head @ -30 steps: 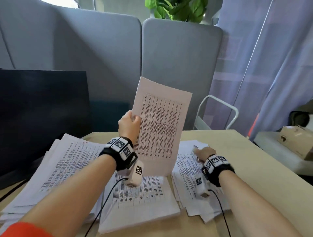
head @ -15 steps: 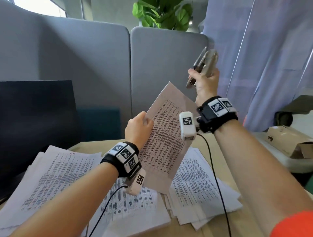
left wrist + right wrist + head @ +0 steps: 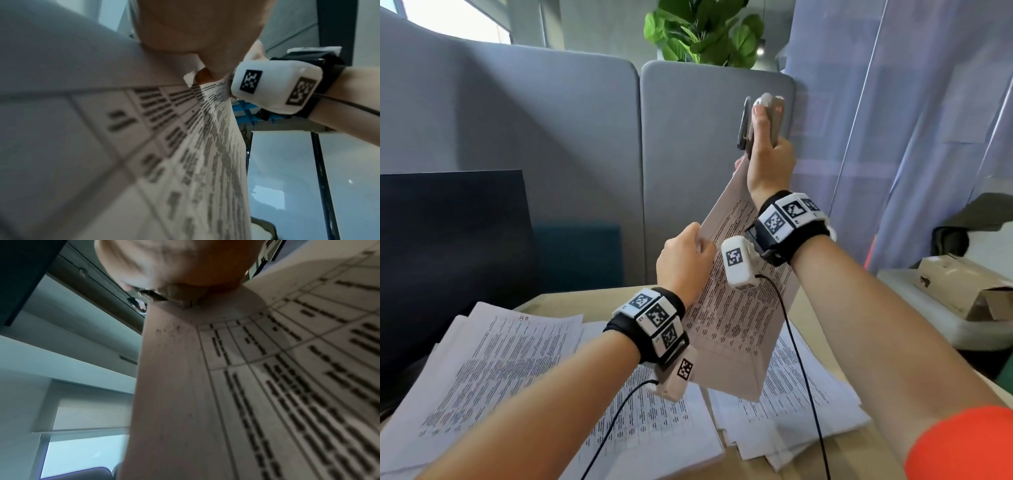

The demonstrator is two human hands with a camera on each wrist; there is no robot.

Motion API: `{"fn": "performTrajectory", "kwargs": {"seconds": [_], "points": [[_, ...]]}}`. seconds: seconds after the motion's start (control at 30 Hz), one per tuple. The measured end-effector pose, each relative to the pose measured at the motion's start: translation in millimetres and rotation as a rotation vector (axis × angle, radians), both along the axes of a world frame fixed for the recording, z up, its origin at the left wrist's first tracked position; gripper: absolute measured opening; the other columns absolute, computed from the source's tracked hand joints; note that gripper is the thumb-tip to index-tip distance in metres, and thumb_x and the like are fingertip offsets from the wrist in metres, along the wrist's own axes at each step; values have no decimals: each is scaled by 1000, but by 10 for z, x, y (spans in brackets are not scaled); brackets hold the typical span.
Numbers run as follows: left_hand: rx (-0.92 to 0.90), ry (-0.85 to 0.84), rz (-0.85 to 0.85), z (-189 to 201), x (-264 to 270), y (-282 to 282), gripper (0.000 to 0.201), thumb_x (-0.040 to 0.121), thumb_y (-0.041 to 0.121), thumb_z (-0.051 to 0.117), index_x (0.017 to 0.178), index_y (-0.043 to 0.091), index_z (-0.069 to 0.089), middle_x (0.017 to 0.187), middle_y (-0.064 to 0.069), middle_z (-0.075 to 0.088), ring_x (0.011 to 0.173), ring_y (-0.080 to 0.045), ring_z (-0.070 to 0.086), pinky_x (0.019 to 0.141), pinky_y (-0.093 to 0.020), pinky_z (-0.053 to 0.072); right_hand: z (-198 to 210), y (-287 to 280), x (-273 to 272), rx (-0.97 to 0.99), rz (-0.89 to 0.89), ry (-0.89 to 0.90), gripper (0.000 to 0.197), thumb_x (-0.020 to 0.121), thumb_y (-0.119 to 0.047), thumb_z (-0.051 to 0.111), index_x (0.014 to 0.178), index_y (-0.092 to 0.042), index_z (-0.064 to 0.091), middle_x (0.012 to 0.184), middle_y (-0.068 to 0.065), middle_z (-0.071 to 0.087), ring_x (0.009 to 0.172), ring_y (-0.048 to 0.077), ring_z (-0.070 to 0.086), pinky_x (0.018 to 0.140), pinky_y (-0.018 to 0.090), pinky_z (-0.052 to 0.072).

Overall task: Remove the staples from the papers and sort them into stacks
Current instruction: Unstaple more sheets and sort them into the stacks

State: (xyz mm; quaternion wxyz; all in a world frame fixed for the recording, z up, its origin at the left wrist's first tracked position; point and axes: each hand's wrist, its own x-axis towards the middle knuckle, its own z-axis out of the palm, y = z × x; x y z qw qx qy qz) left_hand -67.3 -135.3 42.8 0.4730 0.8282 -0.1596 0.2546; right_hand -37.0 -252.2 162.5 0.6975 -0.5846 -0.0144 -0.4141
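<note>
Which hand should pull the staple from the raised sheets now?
Right. The right hand grips the metal staple remover at the top corner of the raised printed sheets; the left hand only steadies their edge.

Matt white paper, that held sheaf [image 3: 726, 308], printed with grey tables, and it creases softly where the left hand [image 3: 683, 258] pinches its edge. Above the right hand's [image 3: 768, 161] grip, the staple remover [image 3: 756, 120] shows dull brushed metal with a darker lever beside it. Below both grips, loose paper stacks [image 3: 493, 363], matt too, lie on a smooth pale wood-look tabletop [image 3: 571, 301]. Behind the grips, the divider panels [image 3: 544, 144] look like grey felted cloth, soft and unshiny.
</note>
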Motion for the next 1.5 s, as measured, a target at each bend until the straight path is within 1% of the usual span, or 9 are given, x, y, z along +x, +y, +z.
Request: {"fn": "performTrajectory", "kwargs": {"seconds": [0.47,0.57,0.67,0.77,0.87,0.97,1.1,1.3,1.5], "points": [[-349,472,-212,-639,315,-479,13,92,11,46,94,7,58,93,-10,68,90,-33,67,76,-50,56,-339,-351,85,352,-127,-142,31,96,-39,59,97,-7,55,60,2,56,41,12,50,43,24,41],[-314,620,-236,-873,357,-560,13,94,5,39,98,8,51,86,-8,60,75,-29,60,61,-36,53,-852,-442,204,45,-224,188,50,87,-60,56,98,-12,63,80,5,68,65,21,67,65,35,55],[-177,703,-130,-1079,479,-423,29,93,5,45,122,7,48,108,-15,60,100,-33,61,85,-40,53,-1468,-575,200,-364,-159,724,60,92,-58,51,113,-3,64,109,15,66,104,31,63,84,30,45],[174,759,30,-1105,540,-84,36,92,12,56,123,-4,50,115,-17,56,109,-32,57,92,-36,48,-2011,-680,185,-692,-20,1073,56,93,-50,53,122,-3,61,123,19,63,105,32,60,84,29,43],[498,867,39,-1110,548,281,31,94,24,58,110,-2,56,112,-15,59,90,-25,54,81,-28,47,-2283,-685,212,-935,-7,1230,42,88,-44,54,114,-13,67,120,16,66,106,32,61,80,29,44],[644,916,31,-1219,574,479,49,93,35,59,126,-1,53,124,-16,60,110,-30,60,85,-33,48,-2280,-541,229,-966,-144,1225,42,82,-48,60,103,-13,65,119,14,64,114,35,55,91,34,45],[601,921,25,-1399,620,498,44,89,37,63,114,2,57,95,-13,66,92,-31,63,65,-28,45,-2288,-149,330,-801,150,1048,21,91,-21,52,79,-6,61,93,19,69,80,30,62,71,30,47],[501,969,41,-1502,721,524,58,91,47,59,125,1,55,129,-19,60,120,-33,58,97,-38,48,-2777,185,379,-490,642,1262,21,93,-5,42,100,-2,61,60,5,57,46,14,54,43,20,41],[687,901,58,-1552,755,441,82,82,73,51,121,2,57,112,-13,64,107,-27,63,74,-28,43,-2898,68,298,-399,676,1079,40,86,6,47,113,-14,68,64,7,58,53,14,51,46,20,41]]}}
